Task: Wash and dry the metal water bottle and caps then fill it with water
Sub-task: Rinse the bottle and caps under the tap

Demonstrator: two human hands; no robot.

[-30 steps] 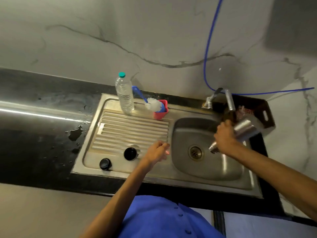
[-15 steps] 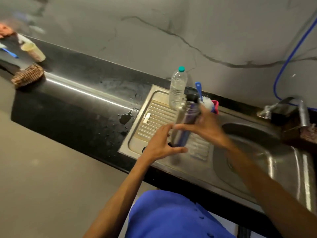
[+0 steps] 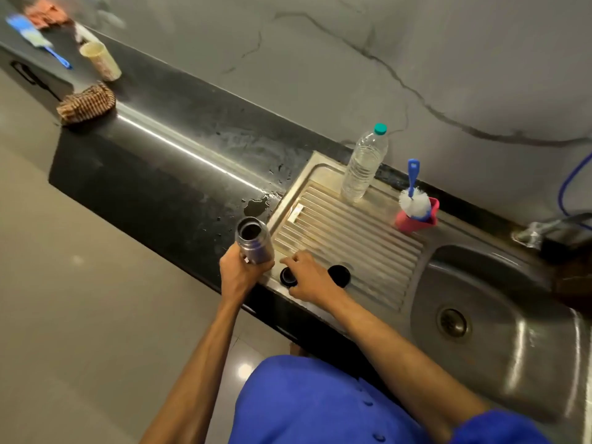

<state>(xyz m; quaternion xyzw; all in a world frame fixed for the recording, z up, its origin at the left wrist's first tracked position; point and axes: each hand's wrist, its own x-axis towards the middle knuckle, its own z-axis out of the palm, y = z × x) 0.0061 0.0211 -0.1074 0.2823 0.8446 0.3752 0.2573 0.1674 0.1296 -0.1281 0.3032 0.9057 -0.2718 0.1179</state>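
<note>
Left hand (image 3: 241,273) wraps the lower body of the metal bottle (image 3: 254,240), fingers curled round it. Bottle upright, mouth open and uncapped, held at the near-left corner of the drainboard (image 3: 352,238), over the counter edge. Whether its base touches the surface cannot be told; the hand hides it.

Right hand (image 3: 307,277) sits just right of the bottle, low over the near edge of the drainboard. Fingers loosely bent, forefinger stretched toward the bottle; it grips nothing that shows. It hangs over the small cap (image 3: 287,277) and covers that cap's right side; contact cannot be told. Large cap (image 3: 339,275) lies just right of the hand, partly hidden by the knuckles.

Farther out on the drainboard: plastic bottle (image 3: 365,165) with green lid, upright at the far edge. Right of it a pink holder (image 3: 416,219) with a white brush (image 3: 414,200), blue handle up. Sink bowl (image 3: 499,331) to the right, drain visible; tap (image 3: 541,232) at its far rim, blue hose (image 3: 567,184) rising behind.

Dark counter (image 3: 153,161) runs left, with a puddle (image 3: 256,205) just beside the drainboard. Far left: woven scrubber (image 3: 86,104), tan cup (image 3: 101,60), blue brush (image 3: 35,38), orange cloth (image 3: 48,14), blurred.
</note>
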